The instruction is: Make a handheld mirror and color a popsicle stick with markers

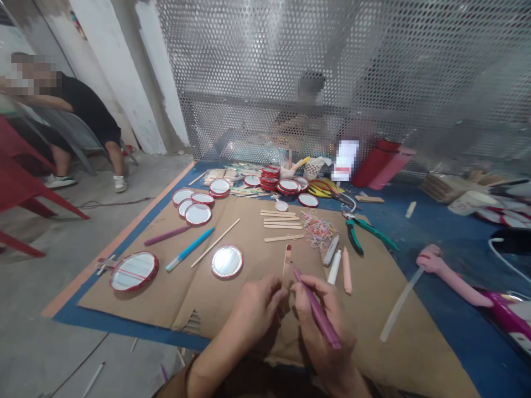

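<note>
My left hand (260,303) pinches a small wooden craft stick (287,260) upright; its top end is coloured dark red. A purple marker (318,314) is gripped in my right hand (326,326), its tip close to the stick just below the coloured end. I cannot tell whether the tip touches the wood. Ahead lie several plain craft sticks (282,225) and a heap of coloured rubber bands (319,231). To the left rests a round red-rimmed mirror (227,261). White and pink markers (347,271) lie to the right of my hands.
Cardboard (257,215) covers the blue table (440,260). At left are a mirror with crossed sticks (135,271) and a blue pen (191,249). Green-handled pliers (354,235) and a pink glue gun (456,276) lie right. A perforated metal panel (249,72) stands behind; a person (87,99) sits far left.
</note>
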Tool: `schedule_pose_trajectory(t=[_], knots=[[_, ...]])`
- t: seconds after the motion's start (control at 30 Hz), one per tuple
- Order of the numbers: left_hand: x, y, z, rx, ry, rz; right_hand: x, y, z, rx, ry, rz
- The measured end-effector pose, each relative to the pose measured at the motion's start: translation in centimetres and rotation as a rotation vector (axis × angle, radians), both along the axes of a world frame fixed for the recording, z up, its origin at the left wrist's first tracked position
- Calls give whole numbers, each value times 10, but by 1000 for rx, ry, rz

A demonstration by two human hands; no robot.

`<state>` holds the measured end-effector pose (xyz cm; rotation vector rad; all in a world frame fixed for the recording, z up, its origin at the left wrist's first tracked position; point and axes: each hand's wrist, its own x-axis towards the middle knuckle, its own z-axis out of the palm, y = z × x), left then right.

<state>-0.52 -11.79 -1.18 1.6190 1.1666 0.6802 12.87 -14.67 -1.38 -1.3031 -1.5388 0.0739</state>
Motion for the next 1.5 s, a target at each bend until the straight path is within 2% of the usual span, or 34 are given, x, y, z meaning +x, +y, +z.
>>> schedule_pose_trajectory(t=[0.2,0.4,0.57,0.7,1.0,1.33,1.5], knots=[[-1,1,4,46,22,6,-1,1,3,19,-50,42],[0,0,2,-6,-24,0,-1,1,3,-2,-12,-27],[0,0,4,11,3,12,0,0,-1,6,-5,56],[-1,1,3,51,8,9,-1,1,0,13,-39,73],[0,0,1,-33,-31,17,0,-1,-3,-10,27,8],[-2,2,-1,44,-10,10,-3,3,5,90,-80,45],[-1,0,0,-1,-37,23,-2,2,0,37,-18,-5]])
